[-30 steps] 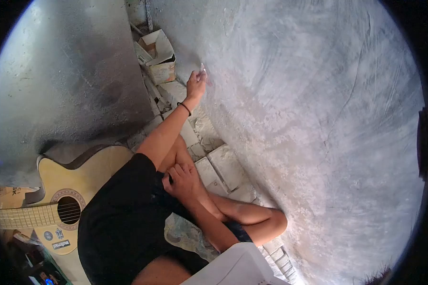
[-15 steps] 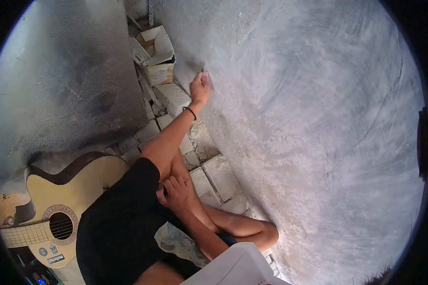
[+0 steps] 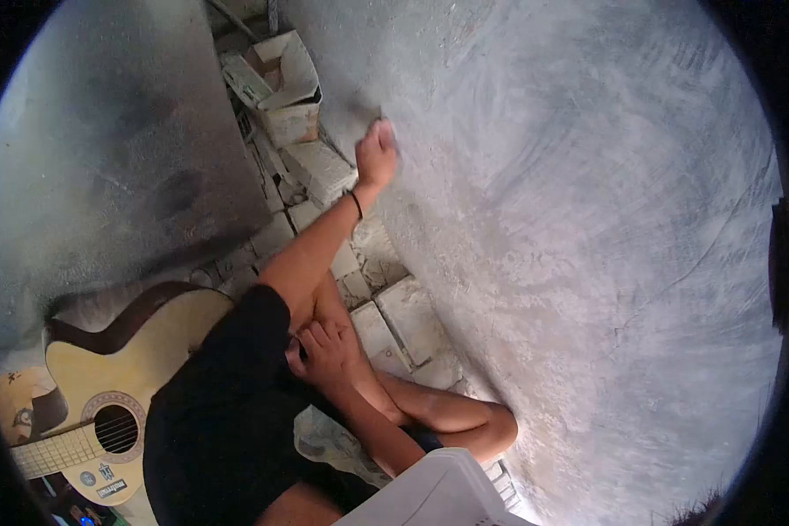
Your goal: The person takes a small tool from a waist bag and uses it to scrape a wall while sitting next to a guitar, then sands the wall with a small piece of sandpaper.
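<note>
My left hand (image 3: 376,156), with a black band round the wrist, reaches out to the grey, white-smeared wall (image 3: 570,228). Its fingers are closed, and a small dark tip shows beyond them; the rest of what they hold is hidden. Bent fingers of my right hand (image 3: 323,349) curl in against my crossed leg (image 3: 447,408), with a dark gap by the thumb. Whether anything lies inside that hand cannot be made out.
An acoustic guitar (image 3: 171,342) lies at the left beside my black shirt. A worn box (image 3: 291,118) stands on pale blocks (image 3: 320,171) along the wall. A dark grey panel (image 3: 105,149) fills the upper left. White material (image 3: 438,491) crosses the bottom edge.
My left hand has shifted slightly up and to the right along the wall, still closed. The right hand stays on the leg. The view has moved a little.
</note>
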Available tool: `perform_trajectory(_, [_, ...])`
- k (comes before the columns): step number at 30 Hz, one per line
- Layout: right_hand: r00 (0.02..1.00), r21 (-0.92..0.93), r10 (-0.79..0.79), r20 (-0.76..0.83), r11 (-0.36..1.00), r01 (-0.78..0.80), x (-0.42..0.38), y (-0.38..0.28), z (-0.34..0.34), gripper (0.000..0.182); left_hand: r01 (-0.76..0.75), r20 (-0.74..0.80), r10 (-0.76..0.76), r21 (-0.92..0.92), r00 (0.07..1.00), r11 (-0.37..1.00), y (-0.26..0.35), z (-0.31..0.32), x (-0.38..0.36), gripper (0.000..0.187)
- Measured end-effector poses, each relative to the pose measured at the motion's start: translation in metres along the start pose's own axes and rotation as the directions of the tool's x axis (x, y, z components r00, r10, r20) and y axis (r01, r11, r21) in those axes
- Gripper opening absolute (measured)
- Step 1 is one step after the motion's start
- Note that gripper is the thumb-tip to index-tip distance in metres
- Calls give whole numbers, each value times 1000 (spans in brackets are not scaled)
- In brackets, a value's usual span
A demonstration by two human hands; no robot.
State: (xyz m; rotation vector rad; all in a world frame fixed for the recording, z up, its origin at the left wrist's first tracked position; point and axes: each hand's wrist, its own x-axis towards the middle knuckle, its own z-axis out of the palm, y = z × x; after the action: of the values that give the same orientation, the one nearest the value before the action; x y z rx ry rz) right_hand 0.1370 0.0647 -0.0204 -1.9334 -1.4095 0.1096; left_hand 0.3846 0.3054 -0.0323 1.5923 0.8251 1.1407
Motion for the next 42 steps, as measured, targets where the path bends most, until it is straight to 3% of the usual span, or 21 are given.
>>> perform_trajectory(7, [998,-64,-32,-56,998,29,3,-5,2,23,-84,-70,87,46,994,995,-2,9,-19,29])
perform_trajectory(9, [1000,-54,-9,-11,998,8,-5,-2,2,24,77,37,-78,12,996,997,3,2,-6,26])
perform_trajectory(11, [999,-35,15,-28,999,-16,-4,-1,3,24,46,26,-47,30,999,998,2,3,-14,25])
perform_trajectory(13, [1000,-52,-2,-10,999,2,-3,-3,3,26,-49,-102,56,75,993,996,-1,18,-40,27])
perform_trajectory(16, [1000,-85,-12,18,996,14,2,-2,3,28,-56,-72,55,-8,996,998,16,10,-33,28])
perform_trajectory(18, [1000,-86,21,21,996,-19,-6,-6,2,28,19,10,-19,-52,1000,998,10,7,-31,26])
perform_trajectory(21, [998,-69,2,-63,998,-6,2,-7,1,21,-72,-78,76,60,994,996,6,17,-50,24])
perform_trajectory(25, [998,-83,-25,-60,996,20,6,-9,0,19,12,4,-12,-53,1000,998,6,16,-56,21])
perform_trajectory(29, [996,-85,12,-91,996,-20,2,-12,-3,17,-85,-107,85,4,991,996,8,17,-56,19])
perform_trajectory(30, [995,-83,4,-97,996,-12,1,-12,-1,17,-24,-18,25,45,1000,999,7,16,-64,19])
perform_trajectory(32, [999,-152,-10,48,988,17,3,-11,-4,31,-61,-29,62,17,998,998,8,14,-58,19])
perform_trajectory(33, [999,-159,-11,50,987,19,7,-11,-6,31,-79,-28,79,-10,997,997,9,13,-58,18])
perform_trajectory(34, [1000,-139,1,17,990,2,9,-14,-7,25,58,36,-58,-15,998,998,7,13,-48,16])
perform_trajectory(35, [1000,-115,23,-14,993,-24,8,-19,-9,19,73,49,-73,-13,996,997,7,15,-51,16])
perform_trajectory(39, [998,-88,1,-61,996,-7,7,-12,-1,21,-100,-63,100,4,993,995,3,18,-61,12])
perform_trajectory(41, [999,-129,-26,-19,991,23,6,-11,-1,22,-87,-30,86,-12,996,996,-1,19,-59,12])
perform_trajectory(42, [1000,-136,-14,-17,991,11,5,-9,-4,22,69,32,-68,-34,997,997,6,15,-52,12])
